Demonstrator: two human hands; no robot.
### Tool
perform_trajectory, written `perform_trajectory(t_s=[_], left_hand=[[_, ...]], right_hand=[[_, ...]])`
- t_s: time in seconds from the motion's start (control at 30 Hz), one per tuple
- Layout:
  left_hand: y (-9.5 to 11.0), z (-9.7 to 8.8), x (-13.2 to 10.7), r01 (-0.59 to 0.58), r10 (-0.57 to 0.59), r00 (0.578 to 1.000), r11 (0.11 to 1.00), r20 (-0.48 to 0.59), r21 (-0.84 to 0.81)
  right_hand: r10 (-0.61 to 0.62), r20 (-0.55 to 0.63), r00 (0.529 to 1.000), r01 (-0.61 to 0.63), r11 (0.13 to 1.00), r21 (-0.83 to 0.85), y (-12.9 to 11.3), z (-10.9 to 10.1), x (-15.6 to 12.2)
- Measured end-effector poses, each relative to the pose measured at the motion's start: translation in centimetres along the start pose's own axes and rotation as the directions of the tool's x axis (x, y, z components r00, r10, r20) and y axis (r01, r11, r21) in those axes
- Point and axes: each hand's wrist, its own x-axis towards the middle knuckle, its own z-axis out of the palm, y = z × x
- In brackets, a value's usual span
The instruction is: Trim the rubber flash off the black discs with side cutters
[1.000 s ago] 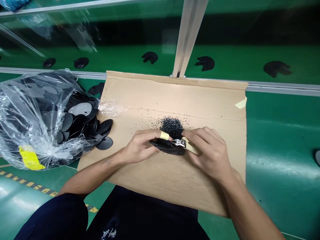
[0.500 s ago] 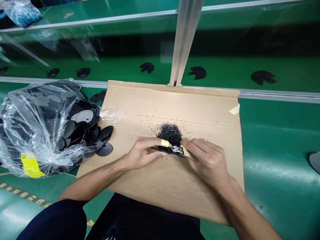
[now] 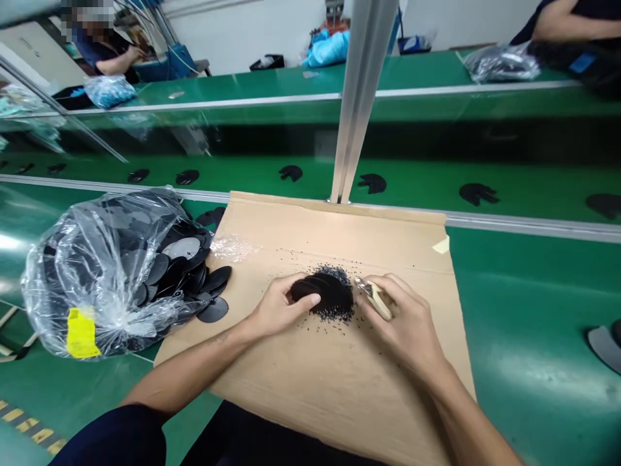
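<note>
My left hand (image 3: 281,304) is closed on a flat black disc-shaped piece (image 3: 330,292), its thumb lying across the near face. In my right hand (image 3: 405,317) is a pair of cutting pliers (image 3: 376,298) with cream handles and a small metal head; the head points toward the disc and sits just apart from its right edge. Under and around the disc lies a heap of tiny black clippings (image 3: 337,273), partly hidden by it. Both hands are over a brown cardboard sheet (image 3: 310,388).
At left, a clear plastic bag (image 3: 111,259) spills black discs (image 3: 198,272) onto the cardboard edge. Beyond an upright metal post (image 3: 356,116), notched black pieces (image 3: 372,183) lie on a green belt (image 3: 412,178). A grey curved piece (image 3: 604,349) is at right. Co-workers sit at the back.
The pliers have moved off the disc to the right. My left hand has turned the disc so its flat face shows. The view has tilted up, showing more background.
</note>
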Motion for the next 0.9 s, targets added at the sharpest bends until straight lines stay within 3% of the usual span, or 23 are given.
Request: perform_trajectory(t_s=[0.07,0.2,0.3,0.4,0.47,0.53,0.63,0.73,0.83,0.9], left_hand=[[0.1,0.2,0.1,-0.011,0.013,0.999,0.999,0.04,-0.043],[0.1,0.1,0.5,-0.117,0.117,0.973,0.993,0.2,-0.013],[0.6,-1.1,1.3,0.039,-0.024,0.944,0.998,0.329,-0.04],[2.0,-2.6,2.4,0.167,-0.15,0.851,0.986,0.503,0.011],[3.3,-3.6,3.3,0.112,-0.149,0.782,0.989,0.605,0.099],[4.8,-4.8,4.4,-0.04,-0.105,0.755,0.978,0.647,0.205],[6.4,-7.5,6.8,-0.336,0.035,0.786,0.862,0.617,0.38],[6.3,-11.3,10.7,-0.465,0.115,0.842,0.65,0.527,0.601],[4.3,-15.4,15.3,-0.376,0.129,0.924,0.475,0.36,0.795],[2.2,-17.8,18.1,-0.215,0.087,0.977,0.405,0.197,0.889]], right_hand=[[0.041,0.022,0.999,-0.044,0.984,0.173,-0.3,-0.2,0.1],[-0.108,0.04,0.993,0.093,0.955,0.283,-0.8,0.1,0.2],[-0.24,-0.009,0.971,0.234,0.933,0.273,-1.1,0.4,0.2],[-0.344,-0.034,0.938,0.343,0.913,0.223,-1.2,0.4,0.1],[-0.393,-0.047,0.919,0.395,0.907,0.145,-1.1,0.4,-0.1],[-0.42,-0.058,0.906,0.422,0.906,0.034,-0.9,0.6,-0.3],[-0.418,-0.065,0.906,0.412,0.907,-0.09,-0.4,0.7,-0.6],[-0.399,-0.057,0.915,0.391,0.913,-0.113,-0.2,0.8,-0.6],[-0.39,-0.031,0.92,0.384,0.916,-0.113,-0.2,0.9,-0.6],[-0.384,-0.008,0.923,0.381,0.918,-0.111,-0.2,1.0,-0.7]])
